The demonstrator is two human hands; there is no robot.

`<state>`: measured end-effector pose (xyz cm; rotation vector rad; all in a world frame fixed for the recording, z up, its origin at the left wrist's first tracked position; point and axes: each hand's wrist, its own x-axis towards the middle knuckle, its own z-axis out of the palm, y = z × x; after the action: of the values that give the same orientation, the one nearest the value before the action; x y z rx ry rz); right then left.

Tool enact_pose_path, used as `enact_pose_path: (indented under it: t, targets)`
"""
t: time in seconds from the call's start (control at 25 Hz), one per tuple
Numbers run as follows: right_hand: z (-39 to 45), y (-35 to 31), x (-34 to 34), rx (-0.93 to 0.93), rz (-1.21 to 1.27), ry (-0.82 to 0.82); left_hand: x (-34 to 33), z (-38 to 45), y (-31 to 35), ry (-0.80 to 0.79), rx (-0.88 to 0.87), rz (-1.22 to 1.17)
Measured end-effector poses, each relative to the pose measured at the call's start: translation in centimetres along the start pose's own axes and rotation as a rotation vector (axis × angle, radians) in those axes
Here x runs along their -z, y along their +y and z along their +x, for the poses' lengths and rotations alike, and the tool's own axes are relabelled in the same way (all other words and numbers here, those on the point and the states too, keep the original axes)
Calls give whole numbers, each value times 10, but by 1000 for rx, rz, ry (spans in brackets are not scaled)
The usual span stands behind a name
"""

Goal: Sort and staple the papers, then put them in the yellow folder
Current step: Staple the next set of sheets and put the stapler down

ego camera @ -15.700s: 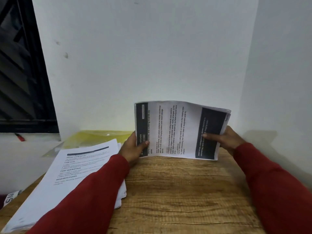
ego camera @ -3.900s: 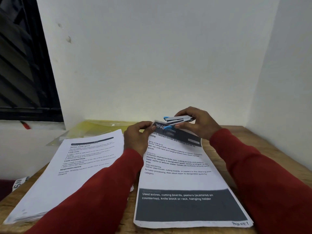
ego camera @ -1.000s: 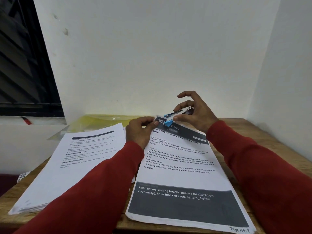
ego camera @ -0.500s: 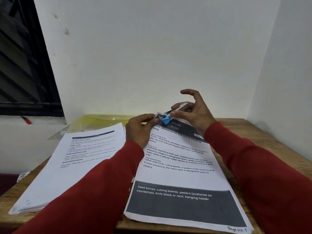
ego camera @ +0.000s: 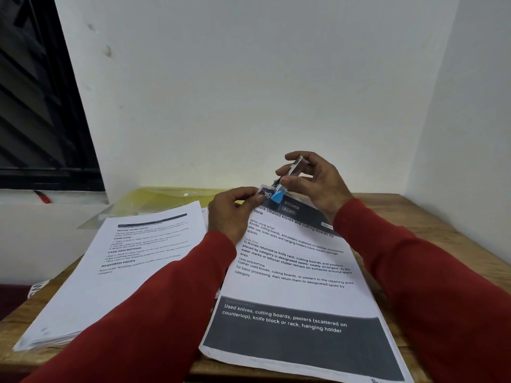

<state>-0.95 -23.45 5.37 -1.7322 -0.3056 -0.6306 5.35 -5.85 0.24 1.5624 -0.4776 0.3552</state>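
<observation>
wooden counter [ego camera: 431,217] in a white corner. sorting partly done: one set [ego camera: 293,272] at the stapling step, a stack [ego camera: 132,261] waiting, folder [ego camera: 166,197] unfilled behind. left hand [ego camera: 235,211] pinches the set's top corner; right hand [ego camera: 318,183] grips the stapler [ego camera: 284,183], its nose on that corner.

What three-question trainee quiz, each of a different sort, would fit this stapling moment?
1. True or false: the yellow folder lies at the back of the wooden table, behind the paper stack.
2. Which hand holds the stapler?
A. left hand
B. right hand
3. Fill in: the left hand pinches the top-left ____ of the kitchen sheets.

Key: 1 true; 2 B; 3 corner.
</observation>
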Motion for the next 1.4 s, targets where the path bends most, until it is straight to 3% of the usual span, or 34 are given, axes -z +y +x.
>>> enact_pose_path:
  t: [0.32,0.52,0.76,1.4]
  targets:
    - [-5,0,3,201,-328,-171,0,-1,1,13,-70,27]
    - [-3,0,5,83,-108,-125,1,-3,4,9,-141,57]
    - [-3,-3,0,-13,-34,-15,0,-4,9,2,-71,-20]
    - [4,8,0,-38,-116,30,-2,-4,3,-77,49,-107]
